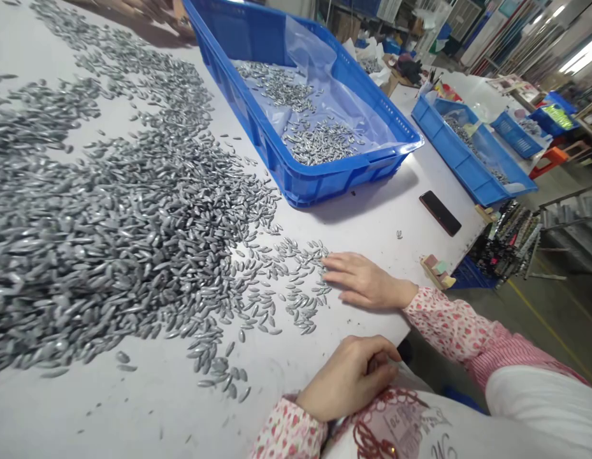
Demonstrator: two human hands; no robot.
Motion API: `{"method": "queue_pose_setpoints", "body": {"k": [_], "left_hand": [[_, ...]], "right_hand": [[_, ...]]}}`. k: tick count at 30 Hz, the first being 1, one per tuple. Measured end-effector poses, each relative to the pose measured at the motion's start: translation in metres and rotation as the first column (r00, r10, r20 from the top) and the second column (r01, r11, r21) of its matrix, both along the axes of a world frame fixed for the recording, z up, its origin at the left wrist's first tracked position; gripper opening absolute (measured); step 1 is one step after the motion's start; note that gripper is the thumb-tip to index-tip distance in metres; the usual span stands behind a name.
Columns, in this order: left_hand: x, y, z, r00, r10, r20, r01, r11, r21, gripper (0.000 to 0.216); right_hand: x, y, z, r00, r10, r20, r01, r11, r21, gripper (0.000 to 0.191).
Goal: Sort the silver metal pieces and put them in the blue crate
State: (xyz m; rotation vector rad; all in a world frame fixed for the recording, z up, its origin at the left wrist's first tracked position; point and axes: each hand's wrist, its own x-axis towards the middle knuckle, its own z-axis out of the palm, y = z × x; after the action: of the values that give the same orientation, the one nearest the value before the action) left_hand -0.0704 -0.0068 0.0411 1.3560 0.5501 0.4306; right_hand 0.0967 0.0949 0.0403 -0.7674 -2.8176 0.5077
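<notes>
A large heap of small grey, shiny, seed-shaped pieces [133, 248] spreads over the white table [157, 395], thinning into a loose scatter toward me. My right hand [360, 279] lies flat at the right edge of that scatter. Its fingers are stretched out, the tips touching or just beside the nearest pieces. Closer to my body, my left hand [350, 376] rests at the table's edge with its fingers curled in. The inside of that hand is hidden, so I cannot see whether anything is in it.
A blue crate [324, 180] lined with clear plastic holds more grey pieces. A dark phone [440, 212] lies near the table's right edge, by a small wooden block [438, 273]. More blue crates [472, 150] stand beyond. Another person's hands [152, 16] show at the top left.
</notes>
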Motion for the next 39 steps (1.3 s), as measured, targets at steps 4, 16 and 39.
{"method": "queue_pose_setpoints", "body": {"k": [4,16,39], "left_hand": [[0.0,0.0,-0.002,1.0,-0.002,0.007,0.001,1.0,0.02,0.015],[0.006,-0.002,-0.002,1.0,0.006,0.001,-0.006,0.999,0.04,0.013],[0.008,-0.004,-0.01,1.0,0.02,-0.015,-0.02,0.999,0.029,0.015]], "right_hand": [[-0.004,-0.009,-0.005,0.993,0.085,-0.079,-0.089,0.995,-0.05,0.027],[-0.047,-0.008,-0.014,1.0,-0.025,-0.006,0.025,1.0,-0.01,0.016],[-0.05,0.005,-0.013,0.991,-0.133,-0.033,0.134,0.991,0.027,0.02]]}}
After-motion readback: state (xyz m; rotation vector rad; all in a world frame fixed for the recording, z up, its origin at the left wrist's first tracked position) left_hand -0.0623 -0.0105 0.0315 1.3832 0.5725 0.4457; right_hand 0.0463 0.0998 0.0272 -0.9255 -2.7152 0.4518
